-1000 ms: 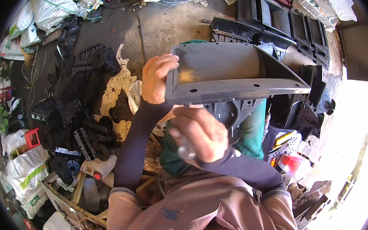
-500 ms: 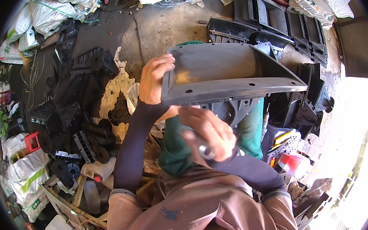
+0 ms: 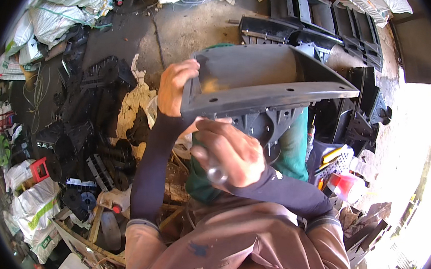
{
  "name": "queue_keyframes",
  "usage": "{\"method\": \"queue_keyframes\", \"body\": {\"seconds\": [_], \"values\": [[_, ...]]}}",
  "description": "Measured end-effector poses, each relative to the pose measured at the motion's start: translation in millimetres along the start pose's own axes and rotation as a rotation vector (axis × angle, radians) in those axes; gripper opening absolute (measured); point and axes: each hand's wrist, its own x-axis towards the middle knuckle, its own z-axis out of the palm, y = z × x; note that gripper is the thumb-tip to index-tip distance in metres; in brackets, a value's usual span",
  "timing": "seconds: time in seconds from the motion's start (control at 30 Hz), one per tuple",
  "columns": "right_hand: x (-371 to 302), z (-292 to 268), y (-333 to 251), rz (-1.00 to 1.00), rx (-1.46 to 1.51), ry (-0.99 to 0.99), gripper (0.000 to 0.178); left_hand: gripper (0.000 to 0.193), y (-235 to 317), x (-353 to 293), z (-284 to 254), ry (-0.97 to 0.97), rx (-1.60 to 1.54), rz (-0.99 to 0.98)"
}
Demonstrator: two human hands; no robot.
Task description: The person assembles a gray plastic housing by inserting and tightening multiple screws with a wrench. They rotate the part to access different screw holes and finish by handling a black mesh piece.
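A black trough-shaped part with a holed rim rests tilted across my knees. Around its left end my left hand is wrapped, fingers over the upper edge. My right hand is closed below the rim's near left side, gripping a tool with a round metal end. Motion blurs that hand, and most of the tool is hidden inside it. Under the trough, a black bracket with rounded plates shows to the right of my right hand.
Similar black troughs lie at the far right. Dark parts cover the floor on the left, near white sacks. A perforated bin with tools and a red-and-white container stand right of my knee. A wooden crate sits front left.
My right hand and the tool have shifted left, closer to the trough's left end. My left hand and the trough have moved slightly left and up in view.
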Motion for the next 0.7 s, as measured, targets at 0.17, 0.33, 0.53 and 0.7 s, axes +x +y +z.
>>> {"method": "queue_keyframes", "body": {"seconds": [0.17,0.33,0.53,0.7], "values": [[-17.5,-27.8,28.3,0.700,1.036,0.164,0.037,0.075,-3.2,-5.6,3.4,0.042,0.004,-0.059],[-21.2,-4.1,21.6,0.388,0.505,0.064,0.026,0.076,-1.8,-2.0,8.9,0.065,0.083,-0.025],[-12.9,-7.3,4.6,0.108,0.285,0.016,0.020,0.071,7.4,1.2,6.5,0.082,0.052,-0.072],[-20.8,-26.8,40.3,0.862,1.177,0.119,0.042,0.070,-1.8,-5.8,6.9,0.089,0.134,0.003]]}}
